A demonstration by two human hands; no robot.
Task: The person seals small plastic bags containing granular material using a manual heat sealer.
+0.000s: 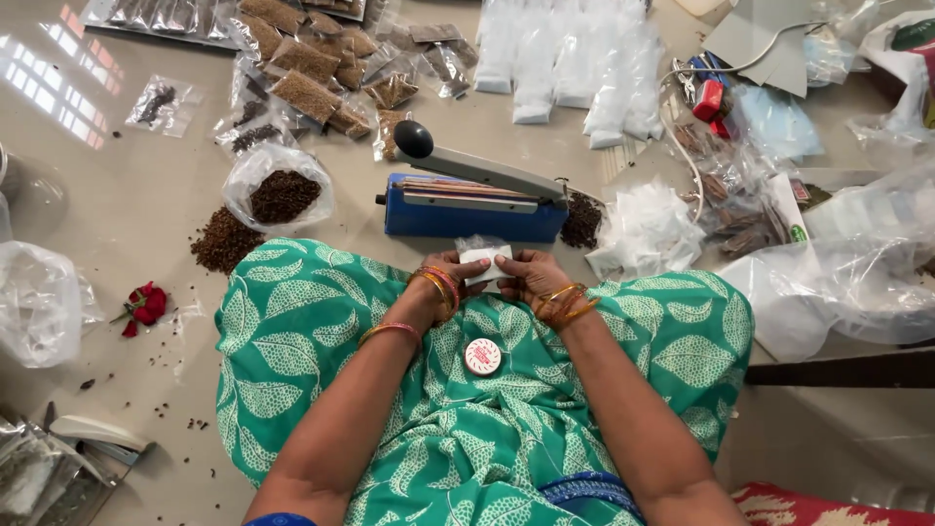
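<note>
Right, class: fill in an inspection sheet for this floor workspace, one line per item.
Surface: pale floor, loose seeds scattered.
Job's things: small clear pouch; blue heat sealer, arm raised.
Clutter: filled spice packets, empty pouches, open seed bag, red rose, round tin on lap.
Grips: left hand and right hand both hold the pouch.
Cables: white cord.
Surroundings: nothing seen.

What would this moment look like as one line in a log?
left hand: holds small clear plastic pouch | right hand: holds same pouch | blue heat sealer: on floor ahead, arm raised | round white-and-red badge: on lap
</note>
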